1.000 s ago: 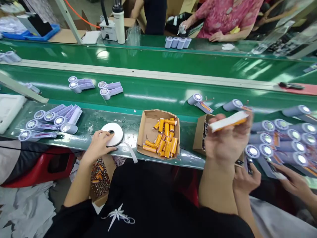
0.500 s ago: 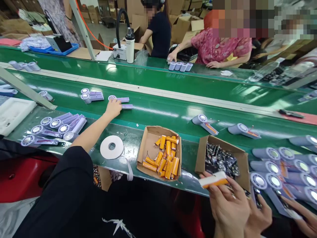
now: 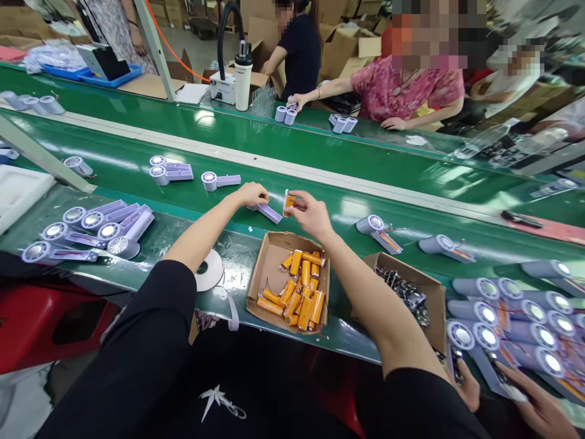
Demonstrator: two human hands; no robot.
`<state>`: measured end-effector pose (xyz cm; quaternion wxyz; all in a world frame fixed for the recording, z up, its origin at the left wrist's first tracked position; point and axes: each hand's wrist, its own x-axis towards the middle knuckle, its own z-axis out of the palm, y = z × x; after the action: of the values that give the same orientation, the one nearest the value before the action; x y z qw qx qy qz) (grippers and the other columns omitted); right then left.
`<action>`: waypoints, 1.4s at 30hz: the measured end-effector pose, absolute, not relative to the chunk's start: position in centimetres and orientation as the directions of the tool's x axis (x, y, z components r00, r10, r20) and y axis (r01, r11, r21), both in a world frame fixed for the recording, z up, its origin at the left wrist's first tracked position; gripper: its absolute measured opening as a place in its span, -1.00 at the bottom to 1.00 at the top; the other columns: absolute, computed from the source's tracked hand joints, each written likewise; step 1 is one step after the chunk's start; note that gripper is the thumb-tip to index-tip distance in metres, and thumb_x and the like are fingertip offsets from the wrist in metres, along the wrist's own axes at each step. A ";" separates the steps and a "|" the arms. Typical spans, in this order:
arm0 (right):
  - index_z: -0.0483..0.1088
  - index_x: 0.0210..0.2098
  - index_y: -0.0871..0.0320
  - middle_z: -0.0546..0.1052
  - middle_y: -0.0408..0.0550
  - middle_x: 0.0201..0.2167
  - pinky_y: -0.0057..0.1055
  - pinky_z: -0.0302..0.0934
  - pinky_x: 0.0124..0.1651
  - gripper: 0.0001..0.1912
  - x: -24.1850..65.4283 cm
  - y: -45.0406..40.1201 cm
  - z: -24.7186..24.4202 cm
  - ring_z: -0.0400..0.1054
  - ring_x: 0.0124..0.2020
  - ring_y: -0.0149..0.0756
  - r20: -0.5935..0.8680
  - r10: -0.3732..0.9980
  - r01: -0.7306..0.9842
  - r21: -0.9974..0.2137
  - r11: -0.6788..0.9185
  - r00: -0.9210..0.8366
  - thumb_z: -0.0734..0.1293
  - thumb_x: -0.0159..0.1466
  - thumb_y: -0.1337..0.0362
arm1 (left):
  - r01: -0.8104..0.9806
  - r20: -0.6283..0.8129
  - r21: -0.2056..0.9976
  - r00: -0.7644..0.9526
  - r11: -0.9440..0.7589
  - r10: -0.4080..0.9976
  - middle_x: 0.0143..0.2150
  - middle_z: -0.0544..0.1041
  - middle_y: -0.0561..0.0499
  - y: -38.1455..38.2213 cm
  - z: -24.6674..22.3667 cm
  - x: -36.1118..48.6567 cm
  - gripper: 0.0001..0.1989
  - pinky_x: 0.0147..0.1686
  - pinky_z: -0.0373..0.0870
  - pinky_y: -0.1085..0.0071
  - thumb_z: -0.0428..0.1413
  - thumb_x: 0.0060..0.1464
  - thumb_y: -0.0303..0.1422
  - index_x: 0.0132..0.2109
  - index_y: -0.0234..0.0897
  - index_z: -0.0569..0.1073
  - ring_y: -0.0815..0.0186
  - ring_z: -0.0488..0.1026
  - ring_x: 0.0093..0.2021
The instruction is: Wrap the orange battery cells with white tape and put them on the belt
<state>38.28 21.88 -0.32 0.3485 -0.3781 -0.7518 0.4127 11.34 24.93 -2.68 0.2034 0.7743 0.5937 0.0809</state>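
Center frame, my right hand [image 3: 311, 213] pinched an orange battery cell [image 3: 289, 205] just beside the lavender fan housing [image 3: 270, 213]; my left hand [image 3: 250, 194] partly covered the housing, grip unclear. Fingertip-only hold risked dropping the cell; slick green belt [image 3: 269, 180] could've let the housing slide.

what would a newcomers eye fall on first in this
Probably the bright orange cylinders heaped in the open cardboard box, near the middle. Just beyond it, above the green belt, the right hand pinches an orange-and-white piece, with the left hand close by. At far right, many lilac units with shiny round ends sit crowded together.
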 end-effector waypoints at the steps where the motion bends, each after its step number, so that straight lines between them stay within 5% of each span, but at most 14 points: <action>1: 0.51 0.17 0.20 0.78 0.06 -0.10 -0.14 0.57 0.18 -0.50 37.4 22.7 -1.0 0.72 -0.06 -0.14 0.174 0.836 0.354 -0.847 0.396 -0.520 0.50 0.24 0.29 | 0.887 -0.114 0.412 0.276 -0.207 0.954 -0.12 0.72 -0.02 24.8 -2.7 11.5 -0.75 -0.01 0.37 0.29 0.27 0.23 -0.14 -0.13 -0.20 0.71 0.17 0.57 -0.06; 6: 0.49 0.20 0.16 0.78 0.07 -0.06 -0.25 0.52 0.15 -0.55 35.7 24.3 -2.9 0.70 0.00 -0.17 0.072 0.796 0.533 -0.706 0.466 -0.601 0.47 0.32 0.38 | 0.889 -0.115 0.408 0.273 -0.205 0.955 -0.09 0.65 -0.05 24.6 -2.9 12.6 -0.61 0.12 0.48 0.12 0.22 0.38 0.00 -0.10 -0.28 0.59 0.18 0.58 -0.04; 15: 0.59 0.16 0.19 0.75 0.23 -0.23 -0.13 0.48 -0.02 -0.61 36.1 23.4 -2.1 0.69 -0.15 0.13 -0.084 0.713 0.669 -0.437 0.602 -0.696 0.43 0.35 0.33 | 0.897 -0.109 0.412 0.219 -0.156 0.970 -0.09 0.70 -0.10 22.5 -1.2 15.1 -0.87 -0.11 0.35 0.29 0.21 0.29 -0.28 -0.16 -0.21 0.61 0.14 0.57 -0.07; 19: 0.56 0.31 0.11 0.74 0.31 -0.16 -0.08 0.46 -0.08 -0.52 34.4 24.4 -3.4 0.68 -0.14 0.22 -0.237 0.650 0.678 -0.053 0.734 -0.722 0.32 0.47 0.14 | 0.908 -0.134 0.405 0.172 -0.104 0.976 -0.01 0.72 -0.12 21.7 -0.8 16.0 -0.89 -0.11 0.38 0.27 0.18 0.32 -0.34 -0.16 -0.19 0.62 0.16 0.60 -0.02; 22: 0.57 0.31 0.14 0.73 0.39 -0.03 -0.08 0.45 -0.05 -0.51 32.7 24.6 -2.9 0.68 -0.06 0.22 -0.339 0.600 0.630 0.028 0.776 -0.725 0.31 0.49 0.12 | 0.907 -0.134 0.412 0.162 -0.094 0.978 -0.02 0.72 -0.15 21.4 0.1 16.8 -0.86 -0.09 0.43 0.25 0.15 0.33 -0.40 -0.16 -0.20 0.62 0.16 0.61 -0.05; 27: 0.50 0.40 0.13 0.71 0.30 0.12 -0.11 0.43 0.13 -0.46 36.0 22.7 1.8 0.66 0.06 0.14 -0.349 0.652 0.707 -0.048 0.705 -0.673 0.35 0.48 0.14 | 0.861 -0.016 0.467 0.235 -0.201 0.972 0.26 0.63 -0.29 17.5 2.4 17.1 -0.66 0.37 0.31 0.14 0.05 0.29 -0.52 0.12 -0.33 0.59 0.10 0.49 0.27; 30: 0.58 0.32 0.09 0.70 0.18 0.17 -0.09 0.45 0.18 -0.52 42.6 17.8 3.8 0.64 0.12 0.12 -0.078 0.722 0.709 -0.284 0.645 -0.688 0.34 0.49 0.09 | 0.825 0.076 0.500 0.259 -0.262 0.963 0.46 0.43 -0.41 10.5 1.4 14.0 -0.55 0.55 0.02 -0.13 0.12 0.35 -0.38 0.31 -0.43 0.48 -0.07 0.26 0.50; 32: 0.68 0.14 0.05 0.74 0.06 0.09 -0.16 0.50 0.15 -0.62 47.1 12.7 4.1 0.67 0.07 0.02 0.109 0.742 0.619 -0.480 0.622 -0.661 0.33 0.50 0.07 | 0.813 0.085 0.486 0.319 -0.319 0.944 0.43 0.49 -0.25 3.8 -0.3 10.3 -0.46 0.54 0.13 -0.10 0.27 0.31 -0.17 0.33 -0.28 0.50 -0.07 0.29 0.49; 35: 0.73 -0.11 0.05 0.79 -0.01 -0.14 -0.28 0.57 0.00 -0.73 51.0 4.7 3.3 0.72 -0.12 -0.10 0.206 0.758 0.459 -0.689 0.562 -0.619 0.38 0.48 0.09 | 0.866 -0.107 0.392 0.379 -0.311 0.919 0.48 0.46 -0.13 -6.3 -2.5 5.2 -0.28 0.54 0.17 -0.20 0.40 0.16 -0.03 0.37 -0.16 0.49 -0.22 0.17 0.56; 39: 0.70 -0.10 0.08 0.78 0.01 -0.24 -0.34 0.56 -0.18 -0.75 48.8 -1.7 1.4 0.72 -0.27 -0.16 0.108 0.824 0.353 -0.867 0.352 -0.556 0.40 0.48 0.10 | 0.946 -0.091 0.259 0.227 -0.197 0.970 0.38 0.54 -0.23 -13.2 -3.5 4.2 -0.49 0.38 0.42 -0.19 0.24 0.30 -0.28 0.35 -0.24 0.47 -0.23 0.31 0.47; 42: 0.60 0.18 0.15 0.78 -0.01 -0.24 -0.40 0.48 -0.31 -0.53 43.1 -3.9 0.8 0.64 -0.43 -0.25 -0.079 0.775 0.311 -0.938 0.156 -0.627 0.50 0.40 0.02 | 0.965 0.163 0.162 0.182 -0.208 0.970 0.21 0.61 -0.27 -13.2 -2.2 6.7 -0.59 0.34 0.45 -0.21 0.25 0.31 -0.29 0.24 -0.25 0.50 -0.23 0.36 0.41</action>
<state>43.15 -3.87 0.78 0.2179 -0.3727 -0.7282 0.5323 6.68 -13.22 -2.25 0.0110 0.7686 0.6291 0.1153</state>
